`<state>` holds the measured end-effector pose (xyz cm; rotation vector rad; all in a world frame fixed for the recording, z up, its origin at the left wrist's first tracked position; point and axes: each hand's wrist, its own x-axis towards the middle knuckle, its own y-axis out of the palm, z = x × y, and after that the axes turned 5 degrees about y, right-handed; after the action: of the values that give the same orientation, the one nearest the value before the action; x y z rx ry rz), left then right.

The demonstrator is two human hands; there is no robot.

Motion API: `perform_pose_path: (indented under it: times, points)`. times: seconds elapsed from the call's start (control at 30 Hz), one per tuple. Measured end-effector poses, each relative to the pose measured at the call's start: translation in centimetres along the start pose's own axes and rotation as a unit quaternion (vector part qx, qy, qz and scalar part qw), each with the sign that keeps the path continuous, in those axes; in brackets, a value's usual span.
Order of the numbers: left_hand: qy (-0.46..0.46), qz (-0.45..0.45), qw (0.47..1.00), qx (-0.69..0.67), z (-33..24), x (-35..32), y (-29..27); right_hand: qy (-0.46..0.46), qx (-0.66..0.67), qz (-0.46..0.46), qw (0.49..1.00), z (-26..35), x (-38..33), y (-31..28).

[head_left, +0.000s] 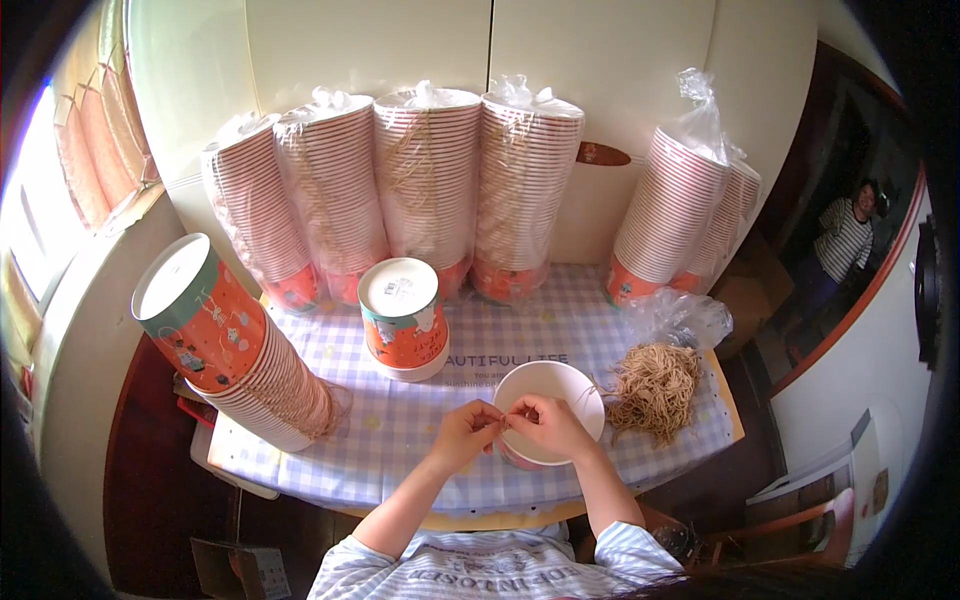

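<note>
An open white paper bucket (551, 380) stands near the front edge of the table. My left hand (467, 436) is closed in a pinch at its near left rim. My right hand (549, 428) meets it there, fingertips against fingertips, over the bucket's mouth. Between them they pinch a piece of twine, mostly hidden by the fingers. A thin strand of twine (588, 391) shows at the bucket's right rim. To the right lies a loose pile of tan twine (657, 393), with a crumpled clear plastic bag (680, 318) behind it.
Several tall stacks of nested buckets (428, 190) in clear plastic line the back. An orange and green bucket (402, 315) stands upside down left of centre. A leaning stack (255, 390) rises at the left edge. A checked cloth (400, 440) covers the table. A person (845, 240) appears at far right.
</note>
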<state>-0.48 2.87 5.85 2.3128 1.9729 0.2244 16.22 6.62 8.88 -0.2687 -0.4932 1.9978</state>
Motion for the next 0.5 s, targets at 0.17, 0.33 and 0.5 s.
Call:
perform_pose_path:
  times: [0.17, 0.33, 0.5]
  points:
    - [-0.026, 0.006, 0.999, -0.042, 0.1, 0.2, -0.3, 0.009, -0.013, 0.002, 1.000, 0.4, 0.0, -0.1]
    - [-0.028, -0.006, 0.998, -0.063, -0.3, 0.3, -0.1, -0.002, -0.037, -0.008, 0.999, 0.9, -0.2, -0.4]
    - [-0.034, -0.007, 0.997, -0.076, -0.3, 0.3, -0.3, -0.160, -0.120, 0.015, 0.980, 0.5, -0.4, -1.3]
